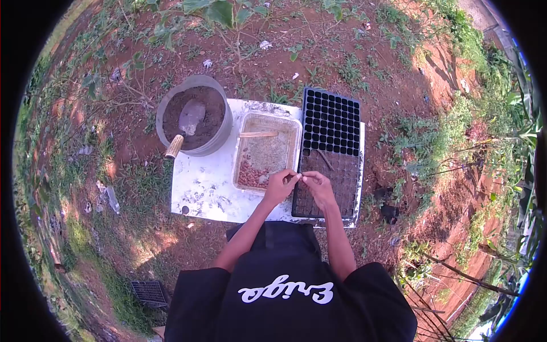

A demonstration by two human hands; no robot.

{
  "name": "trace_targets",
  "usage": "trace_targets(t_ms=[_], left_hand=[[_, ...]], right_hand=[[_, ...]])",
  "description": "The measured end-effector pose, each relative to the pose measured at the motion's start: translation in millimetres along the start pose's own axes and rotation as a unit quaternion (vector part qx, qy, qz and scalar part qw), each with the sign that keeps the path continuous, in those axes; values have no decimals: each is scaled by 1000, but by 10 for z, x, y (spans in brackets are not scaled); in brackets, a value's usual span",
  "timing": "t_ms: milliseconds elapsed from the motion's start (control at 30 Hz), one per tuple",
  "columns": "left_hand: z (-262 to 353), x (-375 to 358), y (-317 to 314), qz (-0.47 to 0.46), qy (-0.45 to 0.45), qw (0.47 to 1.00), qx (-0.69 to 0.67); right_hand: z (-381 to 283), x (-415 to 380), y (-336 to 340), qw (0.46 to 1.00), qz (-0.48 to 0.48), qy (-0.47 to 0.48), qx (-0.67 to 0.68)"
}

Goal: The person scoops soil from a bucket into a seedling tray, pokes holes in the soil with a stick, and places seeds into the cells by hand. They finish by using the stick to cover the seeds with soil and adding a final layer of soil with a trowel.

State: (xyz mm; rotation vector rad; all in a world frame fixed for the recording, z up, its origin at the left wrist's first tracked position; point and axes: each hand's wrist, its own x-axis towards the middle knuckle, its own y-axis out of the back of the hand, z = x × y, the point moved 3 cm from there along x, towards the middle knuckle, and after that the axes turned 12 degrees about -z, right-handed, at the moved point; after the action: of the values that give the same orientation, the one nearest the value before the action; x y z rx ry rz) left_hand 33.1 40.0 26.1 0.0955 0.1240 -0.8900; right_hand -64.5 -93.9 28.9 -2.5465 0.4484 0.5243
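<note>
My left hand [280, 186] and my right hand [319, 189] meet fingertip to fingertip, each with its fingers pinched together. Anything between them is too small to make out. They are over the left edge of a black seedling tray [331, 122], whose near cells are filled with brown soil [336, 185]. On that soil lies a short twig [326, 161]. Just left of the seedling tray is a shallow rectangular container [237, 154]. Inside it are reddish-brown seeds [250, 174], gathered toward the near left, and a flat wooden stick [258, 134] near the far end.
A white board [199, 194] bears both trays. At its far left, a round tub [213, 142] of soil holds a trowel [192, 115] with a wooden handle. Plants [222, 14] grow beyond. Another black tray [150, 292] lies on the ground at lower left, and a plastic bottle [113, 200] further up.
</note>
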Motion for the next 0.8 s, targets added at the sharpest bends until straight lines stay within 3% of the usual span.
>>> trace_targets(t_ms=[67,133,367,567,633,667,733,800], left_hand=[[-152,53,-46,16,-4,1000,-4],[-203,99,-72,23,16,999,-21],[-201,218,-174,-3,21,1000,-7],[-148,288,-225,10,24,997,-72],[-162,281,-243,21,31,999,-21],[-176,254,-237,23,33,999,-20],[-119,191,-267,-22,-46,984,169],[-102,133,-309,-46,-60,972,224]], right_hand=[[-80,5,-22,1000,16,9,17],[-123,41,13,995,8,13,-103],[-287,160,214,977,-28,27,-210],[-445,324,292,955,-58,39,-289],[-491,423,388,942,3,35,-334],[-510,506,423,926,16,83,-367],[-499,663,493,913,24,92,-396],[-494,771,532,889,48,59,-451]])
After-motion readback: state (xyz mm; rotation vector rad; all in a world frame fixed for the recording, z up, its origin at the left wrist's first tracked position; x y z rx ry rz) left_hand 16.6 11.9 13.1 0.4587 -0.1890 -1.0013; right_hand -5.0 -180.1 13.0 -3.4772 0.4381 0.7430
